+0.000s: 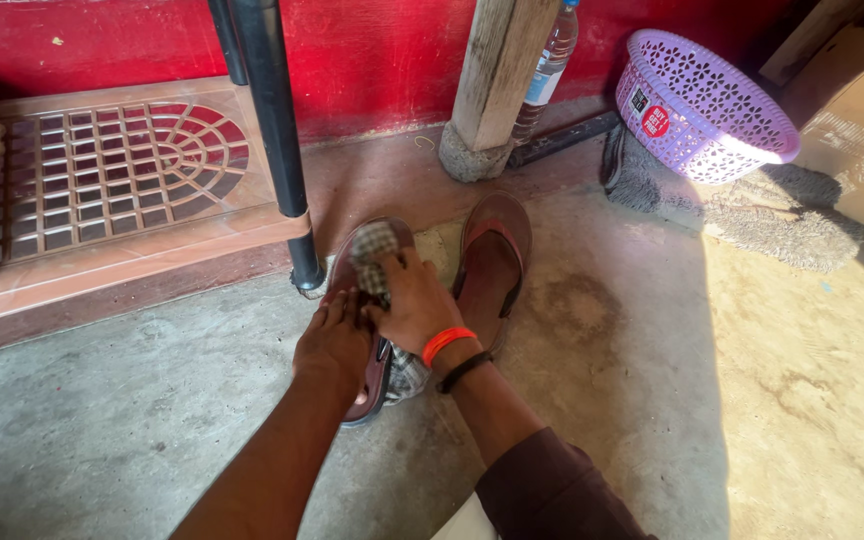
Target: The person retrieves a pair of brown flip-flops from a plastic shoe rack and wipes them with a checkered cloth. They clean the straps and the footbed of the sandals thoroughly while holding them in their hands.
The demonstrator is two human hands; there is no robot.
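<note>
Left hand [333, 343] presses flat on the brown sandal [364, 300] lying on the concrete floor [132, 420], its grip released; right hand [415, 300] clenches a checked cloth [373, 252] at the toe. Steady pressure and short strokes suit wiping.

- the left sandal [372, 300] lies mostly hidden under both hands and the checked cloth [374, 255].
- the plastic bottle [548, 62] is cut off at the top edge.
</note>
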